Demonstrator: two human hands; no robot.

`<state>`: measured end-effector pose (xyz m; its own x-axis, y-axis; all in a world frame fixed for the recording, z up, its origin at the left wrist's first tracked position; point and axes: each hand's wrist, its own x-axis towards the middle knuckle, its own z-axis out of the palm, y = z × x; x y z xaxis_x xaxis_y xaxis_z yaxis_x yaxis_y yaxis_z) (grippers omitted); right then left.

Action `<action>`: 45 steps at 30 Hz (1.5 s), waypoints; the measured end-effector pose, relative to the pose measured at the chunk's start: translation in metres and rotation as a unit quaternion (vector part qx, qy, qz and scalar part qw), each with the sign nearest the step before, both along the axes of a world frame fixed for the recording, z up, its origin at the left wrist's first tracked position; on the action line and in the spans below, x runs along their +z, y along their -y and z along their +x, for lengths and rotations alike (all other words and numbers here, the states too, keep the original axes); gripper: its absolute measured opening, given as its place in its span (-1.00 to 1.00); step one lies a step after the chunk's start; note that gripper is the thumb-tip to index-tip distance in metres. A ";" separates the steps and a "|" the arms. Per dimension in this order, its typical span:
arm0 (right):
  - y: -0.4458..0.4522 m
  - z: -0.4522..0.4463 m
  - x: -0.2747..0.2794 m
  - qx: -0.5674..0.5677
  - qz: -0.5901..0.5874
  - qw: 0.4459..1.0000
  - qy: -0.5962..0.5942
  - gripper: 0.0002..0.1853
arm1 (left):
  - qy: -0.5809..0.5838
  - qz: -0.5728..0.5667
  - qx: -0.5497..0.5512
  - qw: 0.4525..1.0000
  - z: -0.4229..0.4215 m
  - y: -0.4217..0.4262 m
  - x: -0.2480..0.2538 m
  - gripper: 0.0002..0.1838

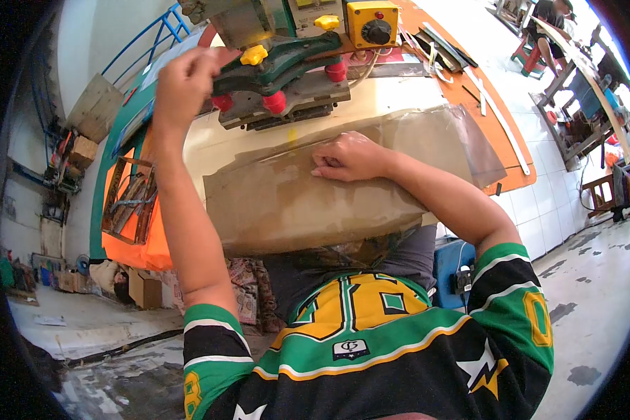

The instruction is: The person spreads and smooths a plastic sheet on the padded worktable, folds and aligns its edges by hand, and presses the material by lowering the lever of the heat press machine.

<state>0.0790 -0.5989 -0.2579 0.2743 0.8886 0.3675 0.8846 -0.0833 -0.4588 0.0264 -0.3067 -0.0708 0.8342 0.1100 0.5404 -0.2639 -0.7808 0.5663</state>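
My left hand (pixel 185 84) is raised at the left side of a press-like machine (pixel 280 70) with a dark green clamp arm, yellow knobs and red feet. Its fingers are curled, slightly blurred, close to a reddish piece (pixel 224 56); whether they hold it is not clear. My right hand (pixel 350 157) rests as a loose fist on a brownish, see-through sheet (pixel 294 203), with nothing visible in it. The sheet lies across the worktable and reaches over its near edge toward my lap.
A yellow control box (pixel 372 25) with a black dial sits atop the machine. Strips (pixel 493 119) lie along the orange table's right side. A rusty metal frame (pixel 129 199) rests on orange material at left. A person (pixel 549 35) sits far right.
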 end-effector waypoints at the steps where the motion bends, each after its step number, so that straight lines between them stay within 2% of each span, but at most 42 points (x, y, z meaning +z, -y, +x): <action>1: 0.000 0.001 0.000 0.002 0.003 1.000 -0.002 -0.64 | 0.000 0.001 -0.002 1.000 0.002 -0.018 0.004 -0.53; 3: -0.001 0.001 -0.001 0.001 0.006 1.000 -0.002 -0.64 | 0.035 0.016 0.082 0.996 0.020 -0.052 0.012 -0.58; 6: -0.002 0.001 0.004 -0.001 -0.014 1.000 -0.017 -0.64 | 0.081 0.012 0.058 0.995 0.058 -0.077 0.011 -0.60; 7: -0.001 0.000 0.006 -0.004 -0.036 0.999 -0.031 -0.64 | 0.029 0.003 0.073 0.997 0.066 -0.075 0.012 -0.59; 8: 0.000 0.000 0.007 -0.004 -0.036 0.999 -0.031 -0.64 | 0.029 0.003 0.072 0.997 0.076 -0.078 0.012 -0.59; 10: 0.001 -0.001 0.007 -0.001 -0.029 0.999 -0.036 -0.64 | 0.056 0.251 0.066 0.964 0.101 -0.087 0.008 -0.56; 11: 0.001 0.000 0.005 -0.002 -0.030 0.999 -0.037 -0.64 | 0.055 0.250 0.065 0.965 0.103 -0.081 0.012 -0.56; 13: 0.000 0.002 0.002 0.004 -0.017 1.000 -0.020 -0.65 | -0.114 0.212 0.009 0.971 0.108 -0.069 0.022 -0.53; 17: 0.000 0.000 0.004 -0.003 -0.023 0.999 -0.032 -0.65 | -0.134 0.268 -0.008 0.954 0.106 -0.048 0.027 -0.54; 20: 0.000 0.001 0.000 -0.001 0.006 1.000 -0.010 -0.65 | -0.111 0.277 -0.070 0.952 0.105 -0.043 0.028 -0.55; 23: -0.002 0.002 0.000 0.004 0.005 1.000 -0.023 -0.65 | -0.108 0.308 -0.070 0.943 0.130 -0.059 0.026 -0.55; 27: -0.002 0.003 0.000 0.005 0.011 1.000 -0.017 -0.65 | -0.176 0.341 -0.027 0.923 0.152 -0.070 0.024 -0.55; 38: -0.003 0.002 0.002 0.006 0.021 1.000 0.002 -0.63 | -0.104 0.398 -0.080 0.908 0.170 -0.080 0.004 -0.54; 45: -0.003 0.003 0.001 -0.001 -0.011 1.000 -0.028 -0.64 | -0.070 0.419 -0.096 0.900 0.174 -0.087 0.000 -0.52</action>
<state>0.0824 -0.5957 -0.2567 0.2950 0.8959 0.3320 0.8578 -0.0953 -0.5051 0.2008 -0.2198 -0.0708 0.8607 -0.4407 0.2548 -0.4113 -0.8970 -0.1620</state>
